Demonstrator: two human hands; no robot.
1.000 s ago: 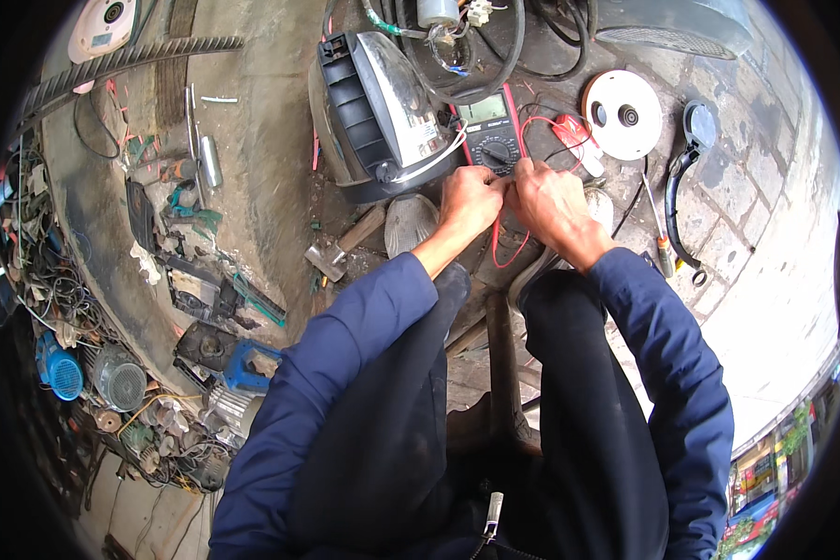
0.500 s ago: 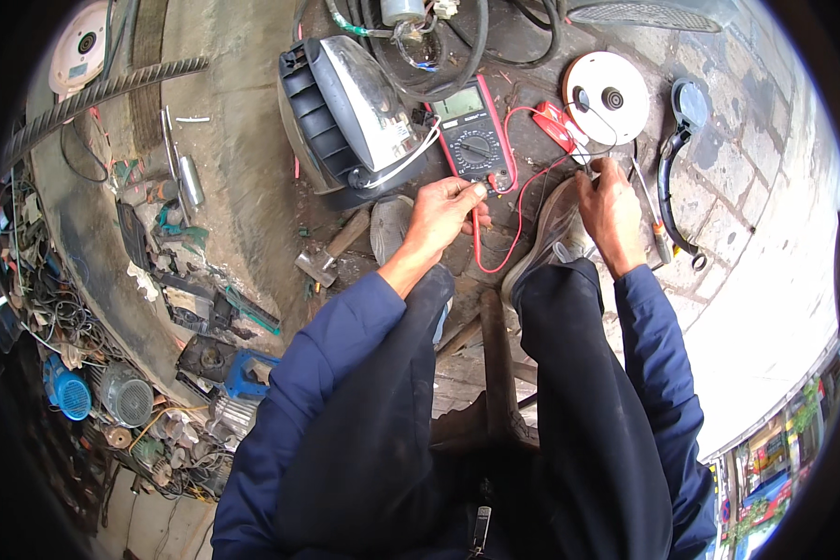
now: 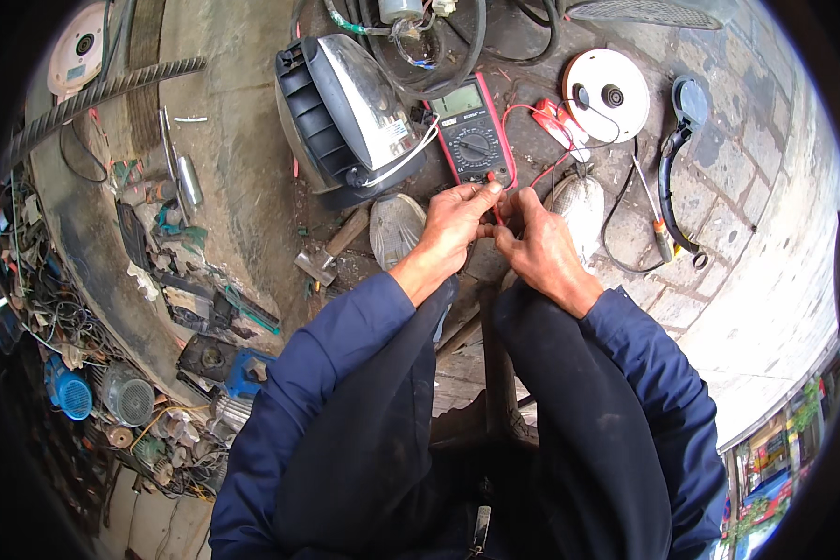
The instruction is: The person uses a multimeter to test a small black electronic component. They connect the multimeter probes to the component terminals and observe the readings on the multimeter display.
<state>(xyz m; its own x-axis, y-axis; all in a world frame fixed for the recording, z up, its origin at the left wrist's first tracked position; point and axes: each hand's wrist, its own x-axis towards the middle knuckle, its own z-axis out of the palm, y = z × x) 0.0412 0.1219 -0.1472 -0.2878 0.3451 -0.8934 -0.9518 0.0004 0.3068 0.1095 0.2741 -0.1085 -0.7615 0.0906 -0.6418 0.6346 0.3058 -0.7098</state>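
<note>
My two hands meet just below a red-and-black multimeter (image 3: pixel 474 140) lying on the ground. My left hand (image 3: pixel 453 219) is closed, thumb and fingers pinching a red test probe (image 3: pixel 497 214). Close against it, my right hand (image 3: pixel 543 245) has its fingers curled together; what they grip is hidden. A thin red test lead (image 3: pixel 543 175) runs from near the right hand toward the white round base (image 3: pixel 607 96). Beside the base lies a red-and-white piece (image 3: pixel 561 127). Left of the meter, an electric kettle body (image 3: pixel 355 117) with a white wire rests on its side.
A hammer (image 3: pixel 331 250) lies by my left shoe (image 3: pixel 397 229). Right of my other shoe (image 3: pixel 579 210) are a screwdriver (image 3: pixel 661 229) and a curved black handle (image 3: pixel 669 173). Thick black cables (image 3: pixel 481 56) coil at the far side. Scrap and motors (image 3: pixel 126 397) pile up at left.
My right hand has moved left from beside the white base to meet my left hand. The red lead's loop below the meter no longer shows. My left hand has shifted slightly right.
</note>
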